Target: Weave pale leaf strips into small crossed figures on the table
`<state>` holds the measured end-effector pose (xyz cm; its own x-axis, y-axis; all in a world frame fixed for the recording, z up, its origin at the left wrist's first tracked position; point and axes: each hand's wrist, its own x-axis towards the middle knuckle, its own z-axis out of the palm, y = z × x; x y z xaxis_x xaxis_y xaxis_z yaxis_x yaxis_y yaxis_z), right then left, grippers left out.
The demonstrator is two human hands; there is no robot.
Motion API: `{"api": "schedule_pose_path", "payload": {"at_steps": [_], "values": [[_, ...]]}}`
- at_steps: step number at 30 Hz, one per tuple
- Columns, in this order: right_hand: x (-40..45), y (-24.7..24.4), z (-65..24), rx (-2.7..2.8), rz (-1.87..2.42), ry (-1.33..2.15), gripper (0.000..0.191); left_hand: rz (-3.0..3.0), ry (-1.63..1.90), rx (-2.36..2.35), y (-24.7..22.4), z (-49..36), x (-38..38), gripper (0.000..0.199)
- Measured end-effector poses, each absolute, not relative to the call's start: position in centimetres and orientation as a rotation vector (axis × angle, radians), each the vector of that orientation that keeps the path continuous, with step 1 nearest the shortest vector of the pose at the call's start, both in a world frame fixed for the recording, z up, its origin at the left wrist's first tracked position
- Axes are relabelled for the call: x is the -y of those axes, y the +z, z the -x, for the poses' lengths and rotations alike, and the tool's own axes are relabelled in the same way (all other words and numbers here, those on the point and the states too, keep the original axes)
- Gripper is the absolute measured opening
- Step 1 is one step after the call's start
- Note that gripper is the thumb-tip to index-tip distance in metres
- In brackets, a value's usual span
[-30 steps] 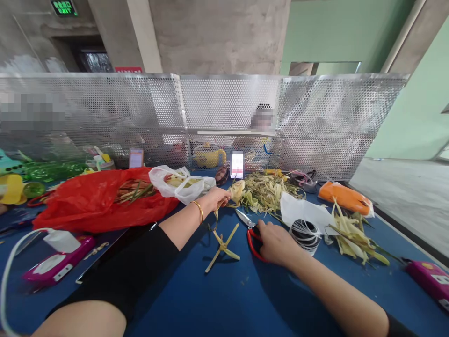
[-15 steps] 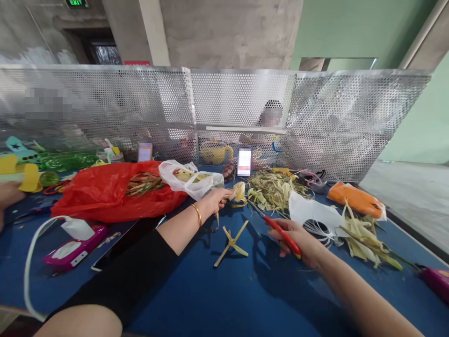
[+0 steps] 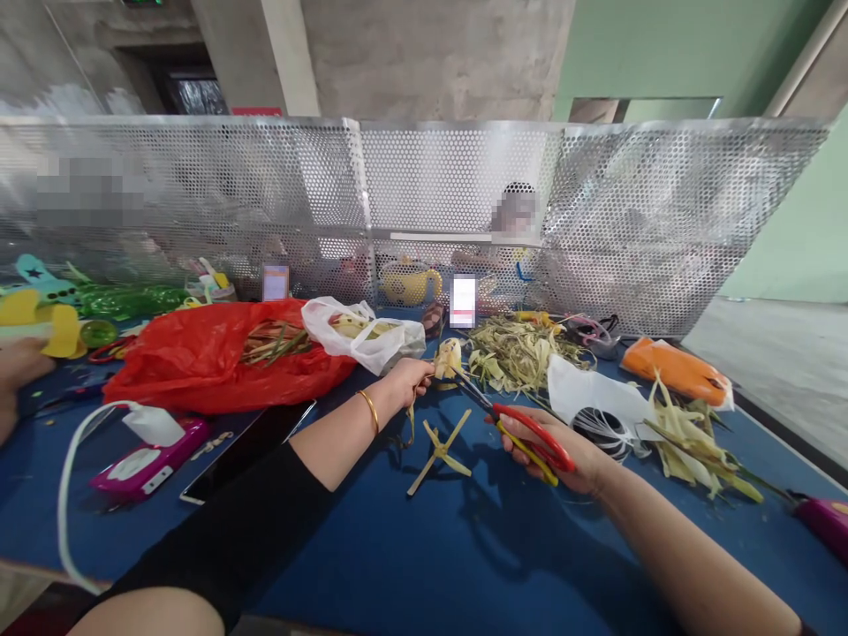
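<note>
My left hand, with a gold bangle at the wrist, pinches a pale dried-leaf piece near the middle of the blue table. My right hand is closed on scissors with red and yellow handles, their blades pointing up-left and reaching the leaf piece. Below the hands lies an X-shaped piece of folded leaf strips. A heap of dried leaf strips sits just behind the scissors.
A red bag and a white bag hold leaf material. Nearby are a tablet, a purple device, white ties and an orange packet. A perforated metal screen stands behind. Another person's hand is at far left.
The scissors have moved left and up to the leaf piece, and their handles have spread apart. My left hand still holds the piece. The camera view has shifted slightly.
</note>
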<state>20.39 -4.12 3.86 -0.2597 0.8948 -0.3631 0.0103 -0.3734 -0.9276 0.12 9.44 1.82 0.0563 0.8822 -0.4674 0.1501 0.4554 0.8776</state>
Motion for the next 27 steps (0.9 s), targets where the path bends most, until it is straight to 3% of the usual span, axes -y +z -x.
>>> {"api": "schedule_pose_path", "payload": {"at_steps": [3,7,17,27], "values": [[3.4,3.7,-20.3,1.127,1.384,1.736,0.040,-0.979,0.711,-1.433,2.2,-0.1,-9.4,0.036],[2.4,3.2,-20.3,1.080,1.284,1.760,0.033,-0.999,0.707,-1.436,2.8,-0.6,-9.1,0.014],[1.4,2.8,-19.9,0.949,1.062,1.844,0.036,-1.087,0.654,-1.364,4.3,-2.1,-8.8,0.031],[1.0,3.3,-20.7,0.891,1.053,1.596,0.030,-1.218,0.613,-1.321,6.1,-5.8,-11.5,0.038]]}}
